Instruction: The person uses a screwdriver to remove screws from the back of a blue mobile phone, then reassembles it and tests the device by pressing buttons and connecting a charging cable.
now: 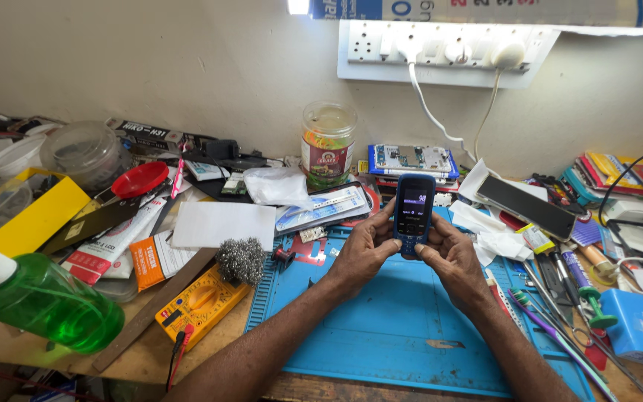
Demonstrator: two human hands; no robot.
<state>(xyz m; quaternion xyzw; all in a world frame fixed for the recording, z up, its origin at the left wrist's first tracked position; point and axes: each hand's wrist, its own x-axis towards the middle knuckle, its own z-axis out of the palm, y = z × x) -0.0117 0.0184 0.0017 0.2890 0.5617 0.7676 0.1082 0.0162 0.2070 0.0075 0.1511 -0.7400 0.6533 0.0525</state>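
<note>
Left hand point(362, 251) and right hand point(452, 257) together grip a small dark-blue keypad phone point(414, 214), screen lit, above a blue rubber mat point(396, 327) on the cluttered desk point(135, 357).

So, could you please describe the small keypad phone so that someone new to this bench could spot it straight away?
Start at the blue silicone work mat in the middle of the cluttered wooden bench. Above its far edge, the left hand and right hand hold a small dark-blue keypad phone upright between them. Unlike the larger black phone lying flat to the right, its screen is lit.
</note>
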